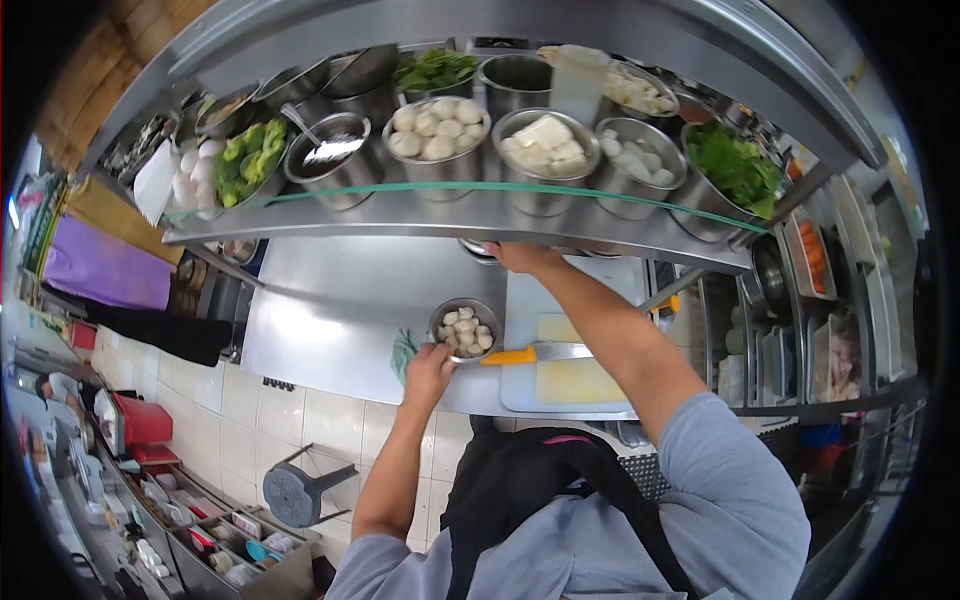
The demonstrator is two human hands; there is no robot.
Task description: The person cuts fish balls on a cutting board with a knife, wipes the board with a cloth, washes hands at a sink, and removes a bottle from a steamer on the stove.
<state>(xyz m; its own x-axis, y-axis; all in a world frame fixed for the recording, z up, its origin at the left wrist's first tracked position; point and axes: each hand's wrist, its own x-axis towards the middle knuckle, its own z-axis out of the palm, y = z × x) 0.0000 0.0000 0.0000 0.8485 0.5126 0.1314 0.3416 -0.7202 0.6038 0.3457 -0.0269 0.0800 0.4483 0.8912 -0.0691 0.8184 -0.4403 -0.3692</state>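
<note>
A metal bowl of pale, rounded pieces (466,329) stands on the steel counter (330,330). My left hand (430,368) grips its near left rim. Stretched forward, my right hand (515,256) reaches beneath the shelf edge, its fingers closed at the rim of another metal container (478,247), mostly hidden by the shelf. A knife with a yellow handle (510,356) lies across the white cutting board (520,300), beside the bowl; my right forearm passes above the blade. Left of the bowl is a crumpled green cloth (403,354).
The overhead shelf (400,215) holds metal pots of mushrooms (437,130), white blocks (545,148), broccoli (250,160) and leafy greens (735,168). A grey stool (293,494) stands on the floor at left. Stacked containers (810,260) line the right side. A person (62,388) is at far left.
</note>
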